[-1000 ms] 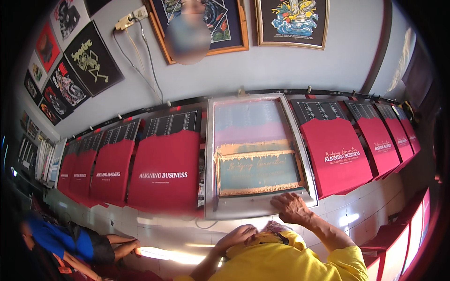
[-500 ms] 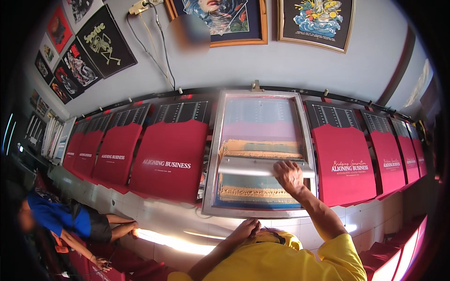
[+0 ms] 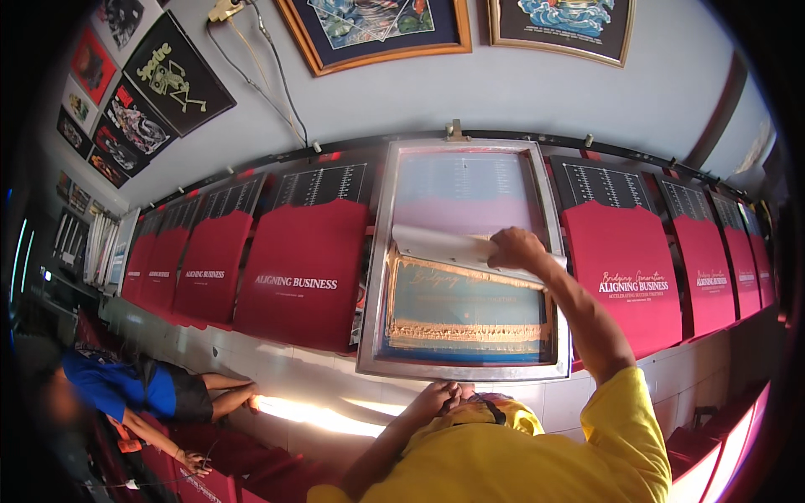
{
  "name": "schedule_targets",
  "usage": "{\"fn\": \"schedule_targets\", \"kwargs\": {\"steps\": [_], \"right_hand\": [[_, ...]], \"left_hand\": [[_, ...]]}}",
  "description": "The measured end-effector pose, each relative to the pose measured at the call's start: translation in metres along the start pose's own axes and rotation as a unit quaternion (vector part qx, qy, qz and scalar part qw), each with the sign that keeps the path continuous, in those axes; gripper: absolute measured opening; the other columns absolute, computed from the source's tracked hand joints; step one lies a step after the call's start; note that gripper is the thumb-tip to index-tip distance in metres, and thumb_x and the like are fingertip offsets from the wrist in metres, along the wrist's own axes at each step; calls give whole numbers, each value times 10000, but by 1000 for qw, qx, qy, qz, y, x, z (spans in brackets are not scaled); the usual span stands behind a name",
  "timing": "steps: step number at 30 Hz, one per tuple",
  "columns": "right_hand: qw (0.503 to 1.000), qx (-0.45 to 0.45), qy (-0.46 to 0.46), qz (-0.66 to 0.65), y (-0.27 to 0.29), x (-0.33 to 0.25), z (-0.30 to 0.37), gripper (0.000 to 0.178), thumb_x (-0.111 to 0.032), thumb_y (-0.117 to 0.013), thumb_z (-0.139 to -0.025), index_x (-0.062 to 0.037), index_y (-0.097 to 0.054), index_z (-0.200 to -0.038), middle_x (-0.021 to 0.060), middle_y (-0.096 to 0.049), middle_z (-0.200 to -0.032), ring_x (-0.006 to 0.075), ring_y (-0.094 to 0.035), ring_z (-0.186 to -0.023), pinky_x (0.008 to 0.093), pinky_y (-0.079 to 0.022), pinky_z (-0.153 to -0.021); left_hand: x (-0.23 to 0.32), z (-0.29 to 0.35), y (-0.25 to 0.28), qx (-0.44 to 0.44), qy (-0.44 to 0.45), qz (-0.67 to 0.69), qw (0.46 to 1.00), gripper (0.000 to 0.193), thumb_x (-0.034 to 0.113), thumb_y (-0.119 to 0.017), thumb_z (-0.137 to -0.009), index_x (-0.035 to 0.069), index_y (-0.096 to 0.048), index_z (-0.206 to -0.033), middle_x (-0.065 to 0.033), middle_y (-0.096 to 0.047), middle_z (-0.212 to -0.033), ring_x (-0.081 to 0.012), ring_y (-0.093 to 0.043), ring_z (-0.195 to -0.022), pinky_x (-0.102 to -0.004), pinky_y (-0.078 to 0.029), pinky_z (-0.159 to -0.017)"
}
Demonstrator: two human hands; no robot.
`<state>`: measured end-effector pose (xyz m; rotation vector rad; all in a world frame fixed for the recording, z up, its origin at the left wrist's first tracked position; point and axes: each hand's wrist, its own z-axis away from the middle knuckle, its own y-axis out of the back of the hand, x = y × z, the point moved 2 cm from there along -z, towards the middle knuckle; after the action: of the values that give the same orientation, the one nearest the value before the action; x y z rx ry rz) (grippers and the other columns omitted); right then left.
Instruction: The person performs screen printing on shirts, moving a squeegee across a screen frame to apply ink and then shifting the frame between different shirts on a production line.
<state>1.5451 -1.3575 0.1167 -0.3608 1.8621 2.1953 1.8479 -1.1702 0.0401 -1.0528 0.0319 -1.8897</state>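
My right hand (image 3: 517, 251) is wrapped round a long, pale squeegee (image 3: 444, 245), which lies slanted across a screen-printing frame (image 3: 461, 372). Its left end sits farther away than its right. Gold ink (image 3: 465, 333) forms a thick band across the near part of the mesh, and more ink lines the squeegee's near edge. Lettering shows faintly through the mesh between them. Close to the frame's near edge, in front of my yellow shirt, my left hand (image 3: 440, 397) has its fingers curled together; what they hold, if anything, is hidden.
Red printed shirts on boards flank the frame, one at left (image 3: 293, 272) and another at right (image 3: 625, 268), with several beyond. A black rail (image 3: 352, 142) runs along the wall behind. A person in blue (image 3: 126, 381) is at lower left, beside more red shirts.
My right hand has moved the squeegee away from me up the screen, and it has turned to a slant. More lettering shows through the mesh. My left hand stays near the frame's front edge.
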Motion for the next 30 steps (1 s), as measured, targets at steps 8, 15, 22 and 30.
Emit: {"fn": "schedule_targets", "kwargs": {"steps": [8, 15, 22, 30], "right_hand": [[995, -94, 11, 26, -7, -38, 72, 339, -324, -665, -744, -147, -738, -1024, 110, -738, -916, 265, -722, -863, 397, -598, -761], [980, 153, 76, 104, -73, -76, 165, 106, -106, -627, -788, -86, -599, -889, 68, -620, -873, 252, -645, -859, 405, -548, -733], [973, 166, 72, 143, -52, -57, 174, 262, -87, -652, -761, -70, -647, -1022, 120, -599, -1045, 258, -604, -968, 418, -501, -849], [961, 262, 48, 76, -46, -21, 168, 115, -36, -649, -656, -64, -651, -767, 71, -615, -780, 278, -623, -756, 395, -537, -667]], "left_hand": [[-16, -8, 18, -53, -44, -59, 996, 241, 215, -403, -1053, 70, -531, -909, 5, -508, -685, -76, -461, -570, -242, -354, -513], [97, 62, 14, 242, -377, -611, 653, 486, 284, -683, -852, 65, -576, -1273, -147, -557, -1189, -313, -545, -1068, -448, -459, -878], [143, 11, 73, 185, -350, -761, 514, 251, 16, -624, -709, -34, -637, -955, -162, -603, -1027, -319, -574, -1064, -447, -472, -922], [163, -11, 79, 217, -311, -736, 561, 197, -61, -650, -686, -23, -648, -879, -198, -695, -856, -368, -698, -755, -427, -579, -673]]}}
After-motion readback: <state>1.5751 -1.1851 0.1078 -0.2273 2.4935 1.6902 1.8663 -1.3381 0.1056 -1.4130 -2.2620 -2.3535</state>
